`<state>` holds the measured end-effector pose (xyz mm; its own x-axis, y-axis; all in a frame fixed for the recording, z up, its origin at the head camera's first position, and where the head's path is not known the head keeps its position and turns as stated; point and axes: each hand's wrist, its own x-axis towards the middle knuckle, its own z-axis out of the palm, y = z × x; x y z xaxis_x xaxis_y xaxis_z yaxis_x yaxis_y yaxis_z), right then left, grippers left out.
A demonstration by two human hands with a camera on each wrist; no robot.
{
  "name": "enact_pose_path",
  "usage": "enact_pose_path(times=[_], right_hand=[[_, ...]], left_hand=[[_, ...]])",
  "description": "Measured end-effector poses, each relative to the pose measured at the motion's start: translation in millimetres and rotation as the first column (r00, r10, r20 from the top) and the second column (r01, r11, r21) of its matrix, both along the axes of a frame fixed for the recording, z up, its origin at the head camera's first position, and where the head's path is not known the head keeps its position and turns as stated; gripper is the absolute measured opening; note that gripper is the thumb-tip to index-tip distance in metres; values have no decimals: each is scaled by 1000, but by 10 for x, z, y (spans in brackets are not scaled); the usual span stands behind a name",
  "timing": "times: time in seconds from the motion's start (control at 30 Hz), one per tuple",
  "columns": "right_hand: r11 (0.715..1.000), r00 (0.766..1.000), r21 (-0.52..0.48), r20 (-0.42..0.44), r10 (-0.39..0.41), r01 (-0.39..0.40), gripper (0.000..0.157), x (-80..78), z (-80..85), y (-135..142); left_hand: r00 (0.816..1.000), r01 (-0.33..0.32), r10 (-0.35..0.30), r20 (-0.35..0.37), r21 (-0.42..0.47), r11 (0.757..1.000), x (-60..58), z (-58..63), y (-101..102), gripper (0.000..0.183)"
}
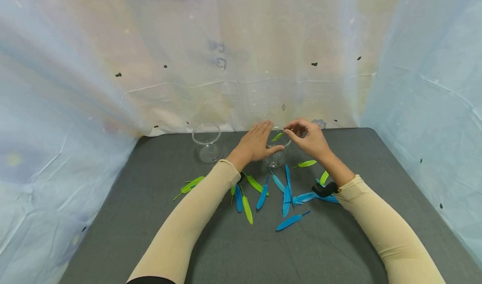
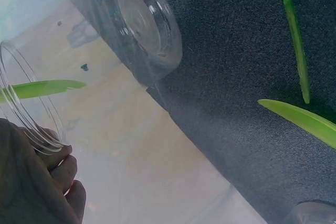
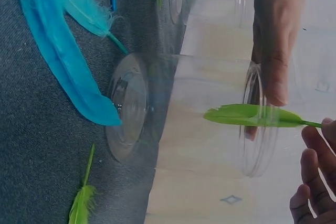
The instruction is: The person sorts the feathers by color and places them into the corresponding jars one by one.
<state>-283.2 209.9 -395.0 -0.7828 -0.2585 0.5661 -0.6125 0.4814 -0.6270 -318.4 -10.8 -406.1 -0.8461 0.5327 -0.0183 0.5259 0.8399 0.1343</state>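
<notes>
1. Right hand [image 1: 310,139] pinches the green feather [image 3: 228,114] by its quill; vane points down into the clear jar [image 1: 276,161], roughly along its axis.
2. Left hand [image 1: 255,143], fingers nearly straight, apparently touches the rim.

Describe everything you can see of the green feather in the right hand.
The green feather is slim and bright, seemingly soft, with a thin quill that the right hand pinches. It points tip down through the mouth of a clear jar, partly inside, its tip well above the bottom. Whether it touches the rim is unclear.
</notes>
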Motion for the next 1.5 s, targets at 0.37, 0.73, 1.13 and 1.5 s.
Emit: enact_pose_path(times=[0.37, 0.73, 1.13, 1.5], right_hand=[[997, 999, 75, 54, -7, 3, 14, -90, -79, -59], [994, 993, 106, 119, -2, -10, 14, -122, -112, -77], [993, 990, 118, 139, -26, 10, 17, -109, -99, -33], [995, 991, 32, 95, -97, 95, 17, -94, -109, 162]], left_hand=[[1000, 4, -4, -4, -3, 1000, 27, 14, -4, 105], [1000, 5, -5, 0, 12, 1000, 27, 4, -8, 106], [1000, 3, -3, -12, 8, 1000, 12, -14, -4, 106], [1000, 4, -3, -16, 10, 1000, -7, -14, -1, 106]])
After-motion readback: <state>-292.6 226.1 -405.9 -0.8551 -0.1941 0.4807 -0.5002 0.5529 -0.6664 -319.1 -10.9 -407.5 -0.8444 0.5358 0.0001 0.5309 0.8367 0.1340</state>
